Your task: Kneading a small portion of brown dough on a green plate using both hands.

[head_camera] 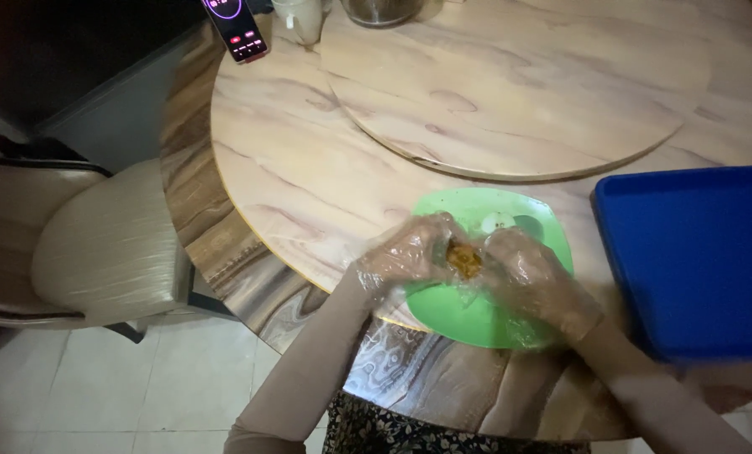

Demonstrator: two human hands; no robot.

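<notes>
**Gloved hands pressed around a small brown lump over a green plate**

Much here is hard to read. The picture is soft with motion blur at the hands, and the thin clear plastic gloves crinkle and glare, so single fingers cannot be told apart. The far edge of the view cuts off a phone (235, 28) with a lit screen, a pale cup (300, 18) and a metal bowl (380, 10). The blue tray (695, 261) runs out of view on the right, and the green plate (510, 219) is partly covered by both hands and wrists.

The lump of food (464, 259) is small, orange-brown and rough-looking; what it is cannot be told. Only its top face shows between the gloves.

It sits in the gap where the two hands meet, above the middle of the plate. The left hand (405, 252) curls against it from one side and the right hand (531, 273) from the other, both closed around it so that it is pinched between them. A pale round piece (498, 222) lies on the plate just beyond the hands.

The plate rests near the edge of a round marble-patterned table (309, 185), with a raised turntable (519, 84) farther back and a cream chair (107, 244) at the left.
</notes>
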